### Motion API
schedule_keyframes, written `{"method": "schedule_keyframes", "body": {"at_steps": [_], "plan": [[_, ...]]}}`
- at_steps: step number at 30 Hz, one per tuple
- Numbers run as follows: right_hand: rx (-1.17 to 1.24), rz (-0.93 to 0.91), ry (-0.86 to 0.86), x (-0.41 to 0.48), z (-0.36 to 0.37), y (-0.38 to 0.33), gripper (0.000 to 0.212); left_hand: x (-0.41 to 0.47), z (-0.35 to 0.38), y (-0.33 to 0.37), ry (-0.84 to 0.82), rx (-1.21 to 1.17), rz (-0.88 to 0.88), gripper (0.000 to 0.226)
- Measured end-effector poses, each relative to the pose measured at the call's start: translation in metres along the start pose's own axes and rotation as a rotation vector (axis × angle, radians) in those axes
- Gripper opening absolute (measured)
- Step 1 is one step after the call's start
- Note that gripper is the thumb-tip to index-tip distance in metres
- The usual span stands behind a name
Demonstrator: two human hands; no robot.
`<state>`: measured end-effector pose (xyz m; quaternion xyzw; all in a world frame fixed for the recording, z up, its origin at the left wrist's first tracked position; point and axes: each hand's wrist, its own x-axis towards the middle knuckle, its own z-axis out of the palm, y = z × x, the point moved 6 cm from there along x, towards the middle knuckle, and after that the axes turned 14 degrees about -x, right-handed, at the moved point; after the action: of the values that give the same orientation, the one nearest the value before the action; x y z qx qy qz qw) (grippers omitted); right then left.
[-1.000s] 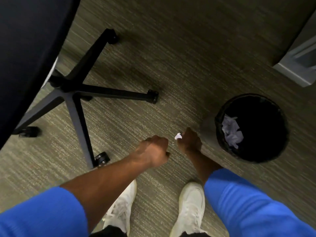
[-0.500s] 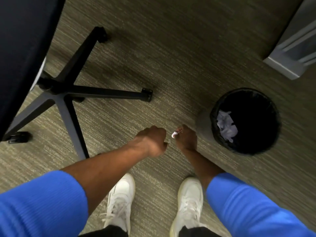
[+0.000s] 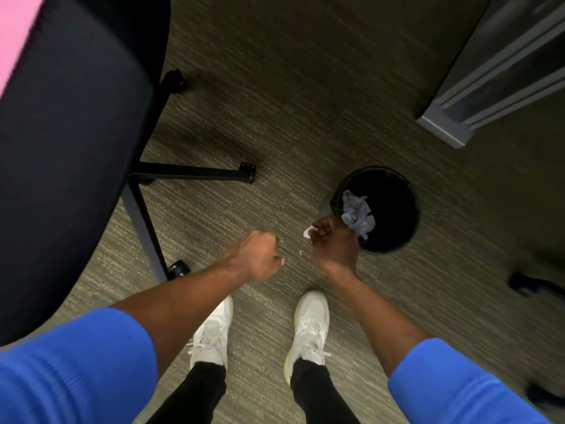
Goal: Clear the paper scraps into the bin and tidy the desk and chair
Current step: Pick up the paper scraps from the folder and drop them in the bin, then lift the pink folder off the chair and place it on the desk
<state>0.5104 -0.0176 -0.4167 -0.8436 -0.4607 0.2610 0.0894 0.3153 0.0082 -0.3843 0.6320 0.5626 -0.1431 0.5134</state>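
My right hand (image 3: pixel 331 240) is shut on a small white paper scrap (image 3: pixel 308 231) that sticks out at its left side, just left of the bin's rim. The round black bin (image 3: pixel 406 209) stands on the carpet to the right, with crumpled white paper (image 3: pixel 357 214) inside. My left hand (image 3: pixel 260 255) is closed in a fist above the carpet, a short gap left of the right hand; whether it holds anything is hidden. A tiny speck (image 3: pixel 302 253) lies on the carpet between the hands.
A black office chair seat (image 3: pixel 67 154) fills the left, its star base leg (image 3: pixel 195 172) and caster (image 3: pixel 179 268) reaching toward my feet. A grey furniture corner (image 3: pixel 452 130) stands at the upper right. My white shoes (image 3: pixel 310 328) are on the carpet below the hands.
Both hands have risen from the carpet, the right one carrying the scrap toward the bin's rim. The view has pulled back and up, bringing the chair seat into sight.
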Motion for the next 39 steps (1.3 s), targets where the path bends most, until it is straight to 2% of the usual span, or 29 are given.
{"method": "schedule_keyframes", "body": {"at_steps": [8,12,14,21,30,35,39], "plan": [[0.041,0.136,0.210,0.004,-0.102,0.015,0.010,-0.046,-0.012,0.029,0.000,-0.056,-0.052,0.026],[0.085,0.202,0.240,0.015,-0.127,0.020,0.033,-0.055,-0.015,0.034,-0.001,-0.117,-0.048,0.029],[0.018,0.206,0.238,0.016,-0.134,0.017,0.038,-0.059,-0.019,0.035,0.009,-0.145,-0.054,0.030],[-0.006,0.180,0.101,0.001,-0.130,-0.024,0.029,-0.078,-0.054,0.034,0.070,-0.259,-0.031,0.021],[0.141,0.044,-0.065,-0.043,-0.117,-0.155,0.018,-0.128,-0.161,0.025,0.345,-0.395,-0.020,0.016],[0.338,-0.001,-0.126,-0.060,-0.115,-0.237,0.014,-0.173,-0.246,0.001,0.596,-0.425,0.011,0.018],[0.435,-0.061,-0.204,-0.076,-0.105,-0.298,0.016,-0.205,-0.316,-0.045,0.849,-0.488,-0.039,0.016]]}}
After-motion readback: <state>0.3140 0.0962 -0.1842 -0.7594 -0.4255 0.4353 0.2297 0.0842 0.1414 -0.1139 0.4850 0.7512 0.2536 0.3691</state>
